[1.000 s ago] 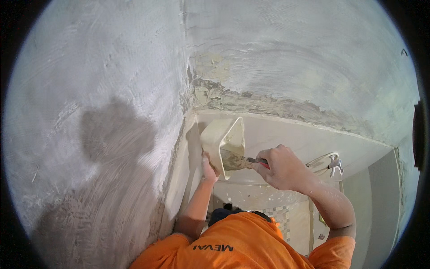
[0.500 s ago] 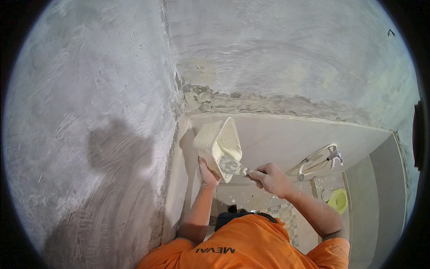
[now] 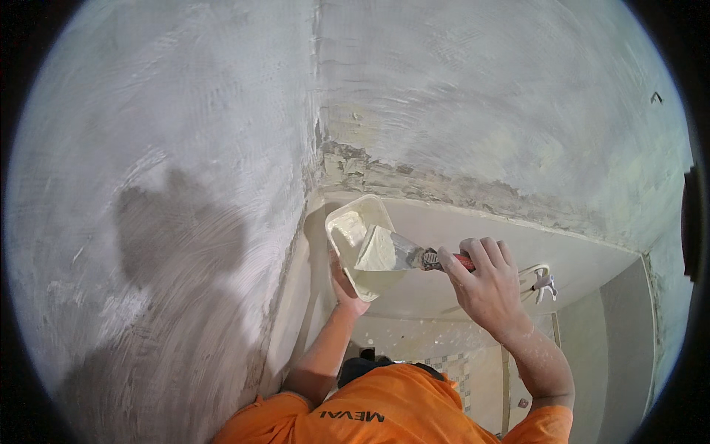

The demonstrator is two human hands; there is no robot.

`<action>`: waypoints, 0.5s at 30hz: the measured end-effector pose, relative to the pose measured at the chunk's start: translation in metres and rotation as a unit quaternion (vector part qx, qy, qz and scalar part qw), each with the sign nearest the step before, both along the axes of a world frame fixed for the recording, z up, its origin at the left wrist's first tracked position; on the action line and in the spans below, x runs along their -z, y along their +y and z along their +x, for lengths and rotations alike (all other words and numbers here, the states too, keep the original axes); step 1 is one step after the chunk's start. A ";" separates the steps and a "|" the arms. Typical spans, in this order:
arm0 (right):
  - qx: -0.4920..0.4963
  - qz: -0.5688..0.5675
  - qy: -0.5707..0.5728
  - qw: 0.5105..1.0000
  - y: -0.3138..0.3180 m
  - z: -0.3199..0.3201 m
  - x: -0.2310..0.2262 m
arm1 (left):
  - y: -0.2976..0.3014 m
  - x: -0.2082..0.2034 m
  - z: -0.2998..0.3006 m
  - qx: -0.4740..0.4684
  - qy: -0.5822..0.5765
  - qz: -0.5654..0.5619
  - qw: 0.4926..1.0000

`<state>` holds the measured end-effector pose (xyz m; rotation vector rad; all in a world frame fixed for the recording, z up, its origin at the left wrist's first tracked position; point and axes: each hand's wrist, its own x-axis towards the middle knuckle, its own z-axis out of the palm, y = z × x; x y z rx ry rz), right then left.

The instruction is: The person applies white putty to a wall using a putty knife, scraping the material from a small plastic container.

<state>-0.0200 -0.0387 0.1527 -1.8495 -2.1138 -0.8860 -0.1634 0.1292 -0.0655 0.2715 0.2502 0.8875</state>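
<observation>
My left hand (image 3: pixel 347 287) holds a cream plastic tub (image 3: pixel 380 287) from its near left side, its opening facing up toward me. Pale filler paste (image 3: pixel 347 231) coats the inside of the tub. Closed round a red and black handle, my right hand (image 3: pixel 488 285) grips a putty knife (image 3: pixel 408 253). The knife's wide metal blade lies over the tub's opening and carries a thick, smooth load of the cream paste on its end. The fingers of my left hand are partly hidden behind the tub.
Grey plastered walls meet in a corner (image 3: pixel 316 111). A rough unfinished strip (image 3: pixel 473 191) runs above smooth pale panelling (image 3: pixel 458 229). A tap (image 3: pixel 543 285) juts out at the right. Below are small mosaic tiles (image 3: pixel 452 366) and spattered flooring.
The blade has come up out of the tub with paste on it, and my right hand has moved up and right. The tub has turned its opening more toward me.
</observation>
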 end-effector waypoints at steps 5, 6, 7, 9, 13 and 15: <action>-0.017 -0.023 0.053 0.998 0.016 0.003 -0.016 | 0.003 -0.001 0.001 -0.017 -0.021 0.048 0.999; -0.025 -0.034 0.074 0.996 0.023 0.005 -0.023 | 0.003 -0.002 0.002 -0.024 -0.013 0.060 0.998; -0.034 -0.043 0.095 0.994 0.032 0.007 -0.031 | 0.004 -0.005 0.001 -0.031 -0.005 0.074 0.997; -0.019 -0.048 0.091 0.995 0.051 0.010 -0.049 | 0.005 -0.003 0.003 -0.030 -0.016 0.063 0.997; -0.017 -0.087 0.091 0.992 0.103 0.019 -0.075 | 0.004 -0.006 0.001 -0.025 -0.027 0.014 0.999; -0.016 -0.109 0.073 0.991 0.130 0.019 -0.080 | 0.002 -0.002 0.005 -0.021 -0.030 -0.017 0.999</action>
